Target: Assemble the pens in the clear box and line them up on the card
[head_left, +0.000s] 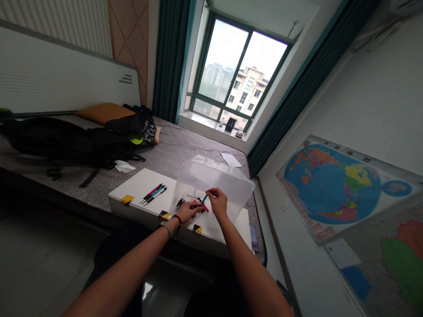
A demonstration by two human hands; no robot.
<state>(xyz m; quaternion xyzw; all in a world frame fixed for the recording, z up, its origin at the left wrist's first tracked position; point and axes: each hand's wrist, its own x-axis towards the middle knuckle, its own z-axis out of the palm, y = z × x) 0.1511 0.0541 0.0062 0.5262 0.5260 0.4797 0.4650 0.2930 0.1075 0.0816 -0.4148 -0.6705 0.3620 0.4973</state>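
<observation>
My left hand rests on a white board and grips a small bundle of pens, red and dark ones. Just right of it, my right hand pinches a teal pen by its upper end, its tip down among the bundle. Both hands are in front of a clear plastic bin lying tipped on the board. Three more pens, red, teal and dark, lie side by side on the board to the left.
The board lies on a grey bed with black bags, an orange cushion and loose paper. Yellow-black tape tabs mark the board's front edge. A world map hangs on the right wall.
</observation>
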